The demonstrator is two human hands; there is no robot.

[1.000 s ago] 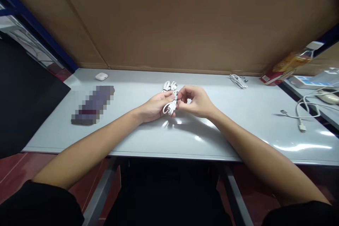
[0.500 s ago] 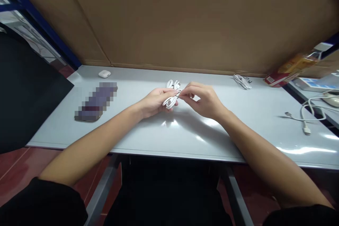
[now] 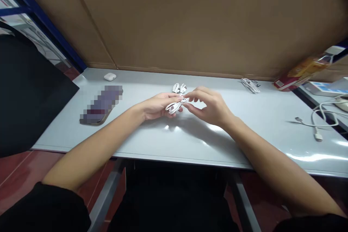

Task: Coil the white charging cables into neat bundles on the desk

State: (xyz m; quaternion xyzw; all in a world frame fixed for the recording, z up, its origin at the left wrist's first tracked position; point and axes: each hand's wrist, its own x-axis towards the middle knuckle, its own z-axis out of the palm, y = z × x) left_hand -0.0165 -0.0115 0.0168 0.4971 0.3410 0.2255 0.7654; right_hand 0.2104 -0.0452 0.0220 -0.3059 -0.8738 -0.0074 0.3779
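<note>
My left hand [image 3: 159, 106] is closed on a coiled white cable [image 3: 174, 107], its thumb on top of the bundle's middle. A thin dark tie seems to run round the cable there, partly hidden by my fingers. My right hand [image 3: 209, 105] is at the cable's right side, with thumb and forefinger apart. Its fingertips are at the bundle; whether they touch it I cannot tell. Just behind my left hand lies more white coiled cable [image 3: 176, 87] with a dark tie on it.
On the grey table [image 3: 152, 141] are a blurred-out phone [image 3: 102, 105], a white earbud case [image 3: 110, 76] and another bundled white cable [image 3: 250, 85]. A bottle [image 3: 307, 70] leans at the right back, and loose white cables [image 3: 317, 125] lie at the right edge.
The thumb and forefinger of my right hand, pinched at the tie before, have come apart. My left hand keeps its hold on the cable. The view has shifted slightly.
</note>
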